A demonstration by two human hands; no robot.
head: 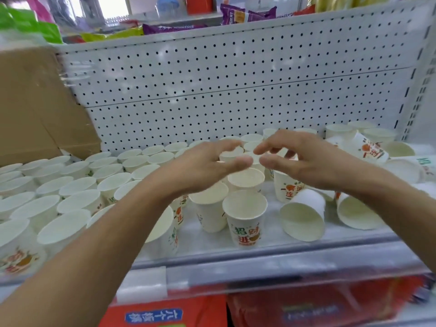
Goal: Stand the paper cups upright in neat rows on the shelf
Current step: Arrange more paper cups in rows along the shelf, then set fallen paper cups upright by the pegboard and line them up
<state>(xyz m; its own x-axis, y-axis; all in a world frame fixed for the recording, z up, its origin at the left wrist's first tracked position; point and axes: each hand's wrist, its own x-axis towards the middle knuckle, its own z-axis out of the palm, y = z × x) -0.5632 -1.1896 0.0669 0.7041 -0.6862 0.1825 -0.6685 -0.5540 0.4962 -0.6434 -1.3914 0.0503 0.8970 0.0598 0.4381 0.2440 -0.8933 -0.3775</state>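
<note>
Several white paper cups with red and green print stand upright in rows point(77, 185) on the left half of the shelf point(259, 234). More upright cups stand in the middle, one at the front point(245, 218). To the right, cups lie tipped on their sides point(303, 214), point(358, 213), with a jumble at the back right point(368, 147). My left hand point(207, 166) and my right hand point(299, 159) hover close together above the middle cups, fingers loosely bent, holding nothing.
A white pegboard back panel point(224, 86) rises behind the shelf. A brown cardboard box point(35, 107) stands at the back left. A clear plastic lip point(259, 274) runs along the shelf front. Red packages point(306, 308) lie on the shelf below; snack bags point(247, 14) above.
</note>
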